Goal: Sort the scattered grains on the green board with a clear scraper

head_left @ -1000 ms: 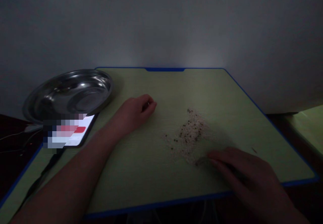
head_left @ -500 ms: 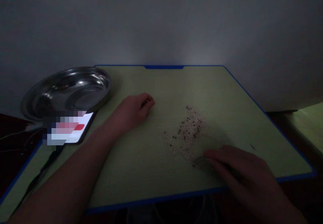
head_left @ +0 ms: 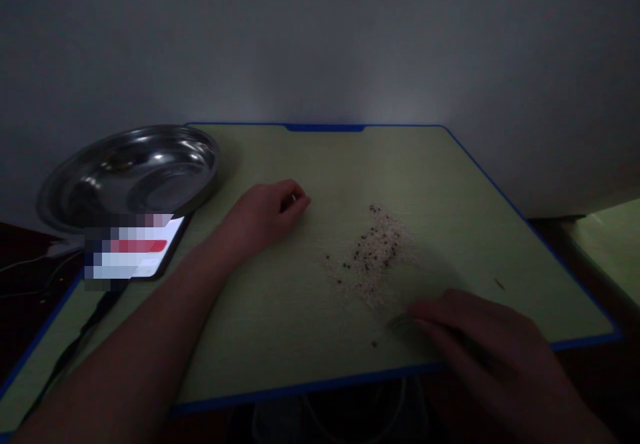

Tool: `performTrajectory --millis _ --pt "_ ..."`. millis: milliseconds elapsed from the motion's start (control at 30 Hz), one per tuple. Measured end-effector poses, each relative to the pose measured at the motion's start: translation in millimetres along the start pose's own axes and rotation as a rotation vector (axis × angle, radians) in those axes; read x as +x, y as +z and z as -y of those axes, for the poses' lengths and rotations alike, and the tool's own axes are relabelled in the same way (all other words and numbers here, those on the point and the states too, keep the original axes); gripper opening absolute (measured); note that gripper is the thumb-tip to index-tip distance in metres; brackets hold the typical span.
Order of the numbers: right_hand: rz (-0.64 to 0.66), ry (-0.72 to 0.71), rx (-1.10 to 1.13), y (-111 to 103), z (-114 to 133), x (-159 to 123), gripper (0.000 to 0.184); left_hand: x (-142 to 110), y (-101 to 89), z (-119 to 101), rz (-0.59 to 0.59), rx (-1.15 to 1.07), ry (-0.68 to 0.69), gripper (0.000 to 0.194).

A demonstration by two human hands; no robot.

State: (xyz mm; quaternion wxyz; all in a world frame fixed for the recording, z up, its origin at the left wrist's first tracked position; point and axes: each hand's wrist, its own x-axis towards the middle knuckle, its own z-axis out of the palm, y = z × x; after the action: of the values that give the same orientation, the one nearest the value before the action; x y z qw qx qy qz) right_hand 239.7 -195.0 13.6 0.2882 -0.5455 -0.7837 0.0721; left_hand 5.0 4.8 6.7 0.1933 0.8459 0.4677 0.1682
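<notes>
Head view: dim, looking forward and down over pale green table (head_left: 280,154) with blue edging (head_left: 325,128), set against grey wall (head_left: 320,37).
Left forearm (head_left: 165,317): slanting in from the lower left corner, laid long across the table's left side, wrist nearly straight.
Left hand (head_left: 260,214): low at the tabletop, thumb side toward the camera, pointing right; well apart from the grains.
Left fingers: loosely curled, thumb tip drawn together with forefinger, small dark hollow between; nothing visible in the grip.
Right hand (head_left: 487,337): entering from the lower right over the near edge, back of hand up, pointing left and slightly away; wrist out past the table.
Right fingers: forefinger and thumb pinched on a thin, faint implement (head_left: 397,324), too blurred to name; other fingers mostly hidden.
Grains (head_left: 383,244): pale, loosely heaped right of the table's middle, between both hands, dark specks mixed in; lower fringe near the implement's tip.
Lone dark speck (head_left: 374,344): apart from the heap, near the front edge, just beyond the implement.
Brown sliver (head_left: 500,285): on the table, beyond the right hand.
Metal basin (head_left: 167,187): far left corner, tilted toward the camera.
Phone (head_left: 155,264): lit, partly pixelated, between basin and left forearm; black strap (head_left: 80,344) trailing toward the near left.
</notes>
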Motion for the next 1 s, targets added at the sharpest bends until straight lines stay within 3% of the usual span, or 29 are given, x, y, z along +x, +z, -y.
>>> performTrajectory --millis 267,400,700,900,1000 --pt "0.050 0.070 0.050 5 -2 -6 0.018 -1 -0.9 -4 -0.001 0.008 0.001 0.026" --pt "0.050 0.039 0.066 9 0 -2 0.017 -1 -0.7 -5 -0.004 0.015 -0.001 0.026" --pt "0.209 -0.005 0.216 14 14 3 0.015 -1 1.2 -3 0.008 0.008 0.021 0.025" --pt "0.062 -0.025 0.160 20 13 7 0.016 0 2.2 0 0.037 -0.010 -0.003 0.017" --pt "0.062 -0.028 0.167 28 19 11 0.018 -1 1.4 0 0.047 0.007 0.001 0.018"
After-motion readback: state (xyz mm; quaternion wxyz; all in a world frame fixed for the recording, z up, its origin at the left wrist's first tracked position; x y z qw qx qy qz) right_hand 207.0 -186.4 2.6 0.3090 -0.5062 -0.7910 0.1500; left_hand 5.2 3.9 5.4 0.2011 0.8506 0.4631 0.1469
